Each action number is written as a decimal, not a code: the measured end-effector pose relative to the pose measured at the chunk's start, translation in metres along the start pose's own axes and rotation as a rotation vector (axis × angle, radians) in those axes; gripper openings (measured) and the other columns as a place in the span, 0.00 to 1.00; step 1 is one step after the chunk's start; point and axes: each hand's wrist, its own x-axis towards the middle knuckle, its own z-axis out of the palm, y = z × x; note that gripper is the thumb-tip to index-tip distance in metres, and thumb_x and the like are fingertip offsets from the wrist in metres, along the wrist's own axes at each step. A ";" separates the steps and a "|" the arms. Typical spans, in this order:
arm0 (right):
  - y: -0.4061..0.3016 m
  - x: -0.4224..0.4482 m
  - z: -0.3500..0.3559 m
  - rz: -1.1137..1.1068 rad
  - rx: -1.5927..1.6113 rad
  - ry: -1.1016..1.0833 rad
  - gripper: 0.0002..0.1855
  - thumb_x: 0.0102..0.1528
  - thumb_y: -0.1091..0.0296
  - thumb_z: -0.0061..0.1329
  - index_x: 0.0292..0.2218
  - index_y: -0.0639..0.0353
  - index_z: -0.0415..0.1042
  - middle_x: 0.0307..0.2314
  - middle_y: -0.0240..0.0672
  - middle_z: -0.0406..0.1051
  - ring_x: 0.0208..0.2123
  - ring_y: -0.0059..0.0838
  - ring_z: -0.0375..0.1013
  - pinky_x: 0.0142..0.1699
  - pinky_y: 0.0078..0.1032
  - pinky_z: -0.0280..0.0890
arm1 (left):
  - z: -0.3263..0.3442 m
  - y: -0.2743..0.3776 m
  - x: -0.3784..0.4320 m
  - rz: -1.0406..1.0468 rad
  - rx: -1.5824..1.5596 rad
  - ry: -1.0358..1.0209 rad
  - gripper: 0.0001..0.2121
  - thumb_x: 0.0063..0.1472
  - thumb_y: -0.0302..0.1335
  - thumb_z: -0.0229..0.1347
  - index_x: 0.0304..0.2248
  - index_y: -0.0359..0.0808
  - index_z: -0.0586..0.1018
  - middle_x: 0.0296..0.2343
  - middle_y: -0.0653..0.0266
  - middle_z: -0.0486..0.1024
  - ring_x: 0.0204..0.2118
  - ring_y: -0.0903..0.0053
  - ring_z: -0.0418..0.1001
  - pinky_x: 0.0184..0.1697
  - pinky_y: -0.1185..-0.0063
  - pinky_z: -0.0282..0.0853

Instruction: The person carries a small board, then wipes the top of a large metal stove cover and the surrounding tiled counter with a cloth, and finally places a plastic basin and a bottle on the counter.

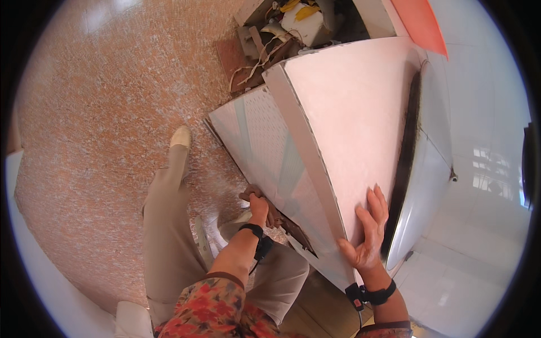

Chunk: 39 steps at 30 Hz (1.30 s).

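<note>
My left hand (258,209) is closed around a bunched brown cloth (274,216) low on the patterned tile front (270,145) of a built-in counter, possibly a stove. The cloth lies by a dark gap (299,237) along the lower edge of that front. My right hand (370,232) rests on the pale pink top (346,114) of the counter, fingers spread, thumb near the metal-trimmed edge (310,135). Beside its fingertips runs the dark rim (405,169) of a large metal lid or pan (424,169). Both wrists wear black straps with small devices.
Beyond the counter lies a heap of wood scraps, cords and wrappers (270,48). An orange-red panel (422,23) stands at the top right. White wall tiles (477,228) rise on the right. My legs (169,219) are over the speckled reddish floor (97,139).
</note>
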 end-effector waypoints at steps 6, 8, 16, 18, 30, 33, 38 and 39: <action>0.009 -0.013 0.001 0.027 -0.008 -0.035 0.30 0.43 0.45 0.51 0.41 0.57 0.62 0.49 0.49 0.54 0.52 0.57 0.50 0.54 0.53 0.43 | -0.007 -0.014 0.040 -0.015 0.046 0.075 0.15 0.58 0.23 0.38 0.44 0.25 0.63 0.42 0.42 0.65 0.46 0.55 0.63 0.45 0.67 0.60; 0.004 -0.009 0.001 -0.003 0.017 -0.048 0.30 0.43 0.45 0.50 0.41 0.57 0.62 0.50 0.49 0.54 0.53 0.57 0.50 0.54 0.53 0.43 | -0.007 -0.054 0.081 0.004 -0.120 0.150 0.14 0.58 0.22 0.37 0.43 0.25 0.64 0.41 0.42 0.66 0.45 0.56 0.65 0.44 0.68 0.61; 0.009 -0.023 -0.005 0.050 -0.026 -0.073 0.32 0.45 0.41 0.48 0.46 0.50 0.58 0.51 0.47 0.51 0.53 0.56 0.48 0.53 0.54 0.43 | -0.030 0.033 0.091 -0.166 -0.621 0.232 0.18 0.58 0.22 0.36 0.48 0.27 0.60 0.46 0.51 0.62 0.45 0.64 0.63 0.45 0.71 0.61; 0.006 -0.017 -0.003 0.021 -0.008 -0.070 0.32 0.45 0.41 0.48 0.46 0.51 0.58 0.51 0.47 0.51 0.53 0.56 0.48 0.53 0.54 0.44 | -0.058 0.036 0.132 0.008 -0.781 0.274 0.17 0.58 0.22 0.36 0.47 0.27 0.61 0.45 0.54 0.62 0.43 0.66 0.63 0.44 0.72 0.62; -0.005 0.000 0.003 -0.008 0.029 0.032 0.26 0.43 0.53 0.51 0.41 0.60 0.66 0.47 0.50 0.58 0.53 0.51 0.53 0.55 0.45 0.44 | -0.138 0.177 0.126 0.416 -0.909 0.349 0.14 0.56 0.26 0.38 0.40 0.29 0.65 0.34 0.59 0.66 0.34 0.73 0.64 0.39 0.76 0.61; -0.008 0.004 0.004 -0.037 0.029 0.062 0.27 0.43 0.55 0.51 0.42 0.60 0.66 0.47 0.48 0.58 0.53 0.50 0.53 0.55 0.44 0.44 | -0.138 0.193 0.091 0.579 -0.862 0.284 0.11 0.54 0.25 0.40 0.36 0.30 0.67 0.30 0.62 0.67 0.31 0.74 0.64 0.37 0.77 0.61; -0.013 0.007 0.000 -0.039 0.058 0.098 0.27 0.41 0.61 0.53 0.44 0.59 0.65 0.49 0.44 0.58 0.54 0.44 0.52 0.57 0.40 0.43 | -0.121 0.225 -0.031 0.764 -0.890 0.163 0.14 0.52 0.24 0.40 0.39 0.31 0.68 0.32 0.62 0.68 0.32 0.76 0.65 0.36 0.79 0.60; -0.014 0.008 -0.002 -0.040 0.055 0.118 0.27 0.41 0.61 0.53 0.44 0.59 0.65 0.49 0.44 0.58 0.54 0.44 0.52 0.57 0.40 0.43 | -0.118 0.234 -0.061 0.783 -0.887 0.153 0.14 0.52 0.24 0.40 0.39 0.31 0.68 0.32 0.62 0.68 0.32 0.76 0.65 0.36 0.79 0.60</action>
